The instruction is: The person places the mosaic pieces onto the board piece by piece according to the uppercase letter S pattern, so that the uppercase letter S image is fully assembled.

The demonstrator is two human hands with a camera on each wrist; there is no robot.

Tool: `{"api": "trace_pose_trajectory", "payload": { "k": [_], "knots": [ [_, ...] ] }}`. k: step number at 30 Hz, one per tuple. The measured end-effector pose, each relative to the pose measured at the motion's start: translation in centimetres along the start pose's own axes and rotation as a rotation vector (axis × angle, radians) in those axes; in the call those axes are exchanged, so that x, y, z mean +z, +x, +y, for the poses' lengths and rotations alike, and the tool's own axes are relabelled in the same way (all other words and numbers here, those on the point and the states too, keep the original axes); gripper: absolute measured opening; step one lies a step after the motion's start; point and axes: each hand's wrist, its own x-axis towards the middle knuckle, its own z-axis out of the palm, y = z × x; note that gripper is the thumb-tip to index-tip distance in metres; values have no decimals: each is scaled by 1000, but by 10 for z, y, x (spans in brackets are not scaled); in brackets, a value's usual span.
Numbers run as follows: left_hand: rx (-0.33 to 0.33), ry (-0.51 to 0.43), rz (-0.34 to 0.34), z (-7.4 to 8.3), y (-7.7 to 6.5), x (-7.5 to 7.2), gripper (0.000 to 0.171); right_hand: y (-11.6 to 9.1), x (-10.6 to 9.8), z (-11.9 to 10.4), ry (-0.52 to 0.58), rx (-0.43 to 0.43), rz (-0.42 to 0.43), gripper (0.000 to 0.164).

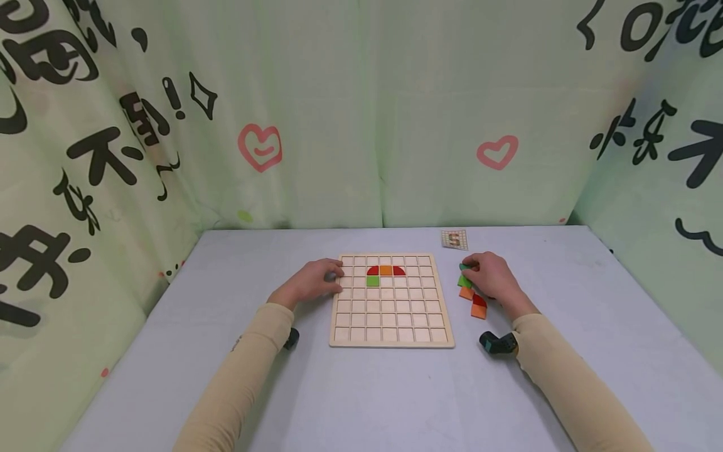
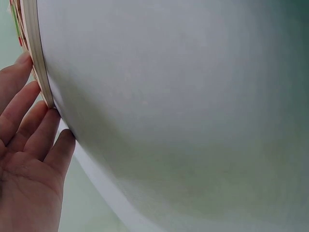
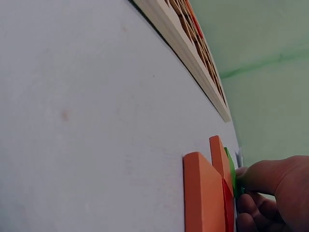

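A wooden grid board [image 1: 393, 339] lies on the table. In its upper rows sit two red quarter-round pieces, an orange square [image 1: 386, 270] between them and a light green square [image 1: 373, 281] below the left one. My left hand [image 1: 313, 280] touches the board's left edge with fingertips and thumb, its fingers fairly straight in the left wrist view. Right of the board, my right hand [image 1: 492, 276] pinches a dark green piece [image 1: 464, 267], partly hidden by the fingers. Just under that hand lie a light green piece [image 1: 464, 281], orange squares [image 1: 478, 311] and a red piece [image 1: 479, 301].
A small card [image 1: 454, 239] with a grid pattern lies behind the board's right corner. A pale cloth covers the table [image 1: 390, 402]. Printed curtains [image 1: 373, 113] stand around the back and sides. Dark devices [image 1: 498, 343] are strapped at the wrists.
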Motion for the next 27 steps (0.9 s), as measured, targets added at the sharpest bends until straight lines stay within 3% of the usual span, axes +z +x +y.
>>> {"api": "trace_pose_trajectory", "payload": {
  "k": [7,15,27],
  "knots": [
    [-4,1,-7,-1,0,0,33,-4,0,-10,13,-78,20,36],
    [8,2,-10,1,-1,-3,32,-12,5,-38,32,-181,23,32],
    [9,11,-13,1,0,-2,32,-19,22,-75,83,-230,-92,30]
  ]
}}
